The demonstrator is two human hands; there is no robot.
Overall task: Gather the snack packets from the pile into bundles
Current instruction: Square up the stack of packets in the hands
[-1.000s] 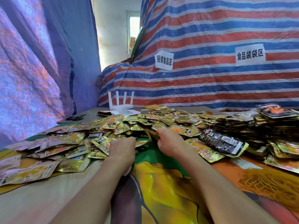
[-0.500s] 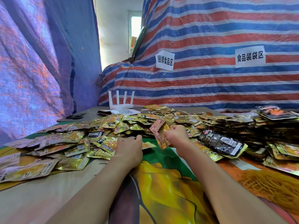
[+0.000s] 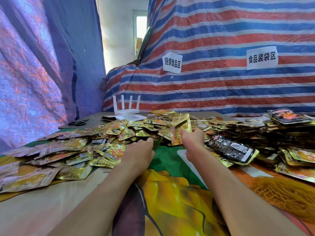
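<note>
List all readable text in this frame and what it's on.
"捆绑食品区": left white paper sign on the striped tarp.
"食品装袋区": right white paper sign on the same tarp.
Print on the gold snack packets and the black packet: too small or blurred to read.
QR-code sheet by the router: no legible text.

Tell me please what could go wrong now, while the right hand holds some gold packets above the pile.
The gold packets in the right hand look fanned unevenly, so one may slip back into the pile. The black packets lie just beside that wrist; they could be swept into the bundle by mistake. The left hand rests at the pile's edge and might scatter it.
</note>
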